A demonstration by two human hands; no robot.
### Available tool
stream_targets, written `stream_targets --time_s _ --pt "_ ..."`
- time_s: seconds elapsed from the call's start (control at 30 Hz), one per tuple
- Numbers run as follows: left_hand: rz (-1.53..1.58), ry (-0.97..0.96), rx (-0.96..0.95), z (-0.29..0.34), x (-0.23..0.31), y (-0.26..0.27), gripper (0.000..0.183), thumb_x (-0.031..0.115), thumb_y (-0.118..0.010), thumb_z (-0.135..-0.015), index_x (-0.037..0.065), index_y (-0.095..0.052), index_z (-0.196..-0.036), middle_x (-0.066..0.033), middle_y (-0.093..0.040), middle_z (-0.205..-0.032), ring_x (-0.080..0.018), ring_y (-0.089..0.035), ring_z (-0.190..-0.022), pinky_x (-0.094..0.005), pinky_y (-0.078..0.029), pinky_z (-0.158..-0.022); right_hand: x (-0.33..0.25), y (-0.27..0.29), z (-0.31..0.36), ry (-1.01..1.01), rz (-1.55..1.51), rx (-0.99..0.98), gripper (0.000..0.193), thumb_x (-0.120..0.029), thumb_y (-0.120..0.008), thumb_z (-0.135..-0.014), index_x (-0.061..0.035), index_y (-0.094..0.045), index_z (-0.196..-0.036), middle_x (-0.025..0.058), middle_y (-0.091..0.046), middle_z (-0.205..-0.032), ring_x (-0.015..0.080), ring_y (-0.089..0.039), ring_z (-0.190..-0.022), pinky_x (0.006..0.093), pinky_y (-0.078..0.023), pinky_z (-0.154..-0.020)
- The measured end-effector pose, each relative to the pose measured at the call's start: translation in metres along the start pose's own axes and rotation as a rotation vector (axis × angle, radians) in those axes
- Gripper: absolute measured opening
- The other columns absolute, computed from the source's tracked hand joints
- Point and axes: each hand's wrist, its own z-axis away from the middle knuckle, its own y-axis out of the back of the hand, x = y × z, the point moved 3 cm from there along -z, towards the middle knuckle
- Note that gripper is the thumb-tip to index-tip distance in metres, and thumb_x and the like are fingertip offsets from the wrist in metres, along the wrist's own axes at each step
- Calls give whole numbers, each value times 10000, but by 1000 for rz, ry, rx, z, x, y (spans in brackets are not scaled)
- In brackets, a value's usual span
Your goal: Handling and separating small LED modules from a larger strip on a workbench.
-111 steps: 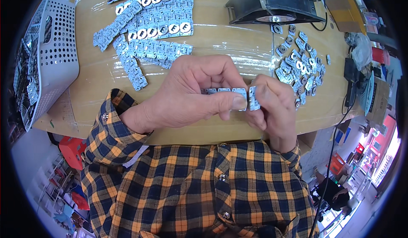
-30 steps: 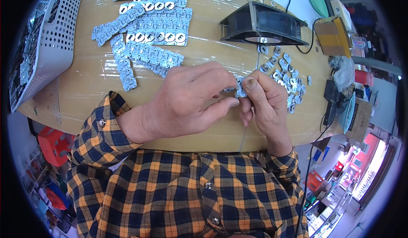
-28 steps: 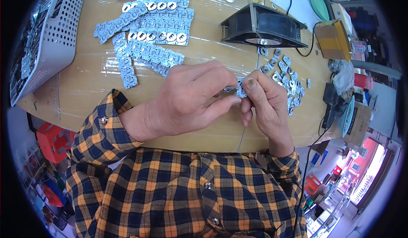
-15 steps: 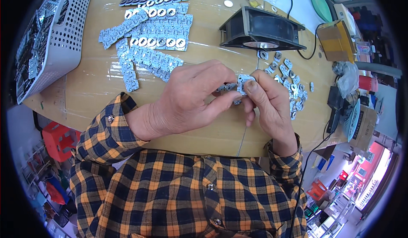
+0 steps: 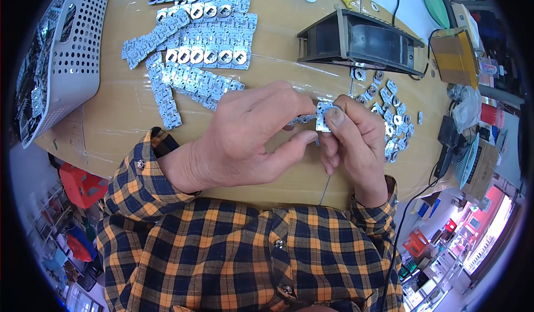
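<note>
My right hand (image 5: pixel 359 136) pinches a small silvery metal plate (image 5: pixel 322 121) with holes between thumb and forefinger, close above the table. Just left of it, my left hand (image 5: pixel 247 131) is curled, its thumb and forefinger slightly apart. More small metal pieces (image 5: pixel 302 119) show in the gap of the left hand, partly covered by its fingers. Beyond the left hand lie rows of similar metal plates (image 5: pixel 214 36), edge to edge, some with round shiny discs. To the right of my right hand, loose metal pieces (image 5: pixel 397 124) are scattered in a pile.
A black box fan (image 5: pixel 372 36) stands at the back of the brown table (image 5: pixel 278 78). A white perforated basket (image 5: pixel 83 50) full of metal parts is at the left edge. At the right are a cardboard box (image 5: pixel 456 59), a plastic bag (image 5: pixel 466 109) and a black cord (image 5: pixel 414 198).
The left thumb has drawn slightly away from the plate in my right hand. That plate now faces the view more squarely. The whole view has shifted a little.
</note>
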Motion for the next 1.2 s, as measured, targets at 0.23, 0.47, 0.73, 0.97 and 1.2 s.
stream_targets --time_s 0.23,0.47,0.73,0.97,1.2 --pt "-1 -16 0 4 -2 -5 213 -47 -713 -721 -17 -643 -920 -96 -650 -779 -150 -597 -591 -235 -421 -462 4 0 -1 41 9 -2 266 -176 -476 -1022 -23 -545 -815 -15 -498 -566 30 -450 -431 189 -352 -402" --pt "8 30 -3 3 2 -3 224 -87 -659 -720 -38 -636 -938 -125 -644 -805 -171 -605 -605 -247 -451 -513 5 1 1 88 24 8 273 -185 -489 -1015 -30 -546 -798 -18 -508 -564 28 -452 -432 186 -342 -406" --pt "-3 -13 32 5 -1 -3 258 -109 -627 -709 -47 -638 -959 -129 -645 -802 -178 -607 -597 -252 -462 -520 3 -2 -1 101 51 42 284 -169 -456 -1011 -12 -487 -776 13 -459 -553 63 -391 -400 213 -354 -369" --pt "-12 4 57 8 -2 -8 248 -119 -644 -734 -35 -638 -967 -116 -647 -827 -149 -597 -590 -237 -444 -490 0 -6 -2 67 51 15 298 -203 -450 -1015 -22 -488 -781 -1 -435 -552 61 -387 -387 210 -331 -368" --pt "-9 13 59 8 -2 -9 251 -120 -638 -742 -37 -627 -978 -116 -642 -829 -150 -595 -590 -233 -447 -485 3 -5 -2 70 39 -14 303 -222 -447 -1017 -26 -481 -789 -2 -428 -544 66 -379 -373 214 -316 -365"
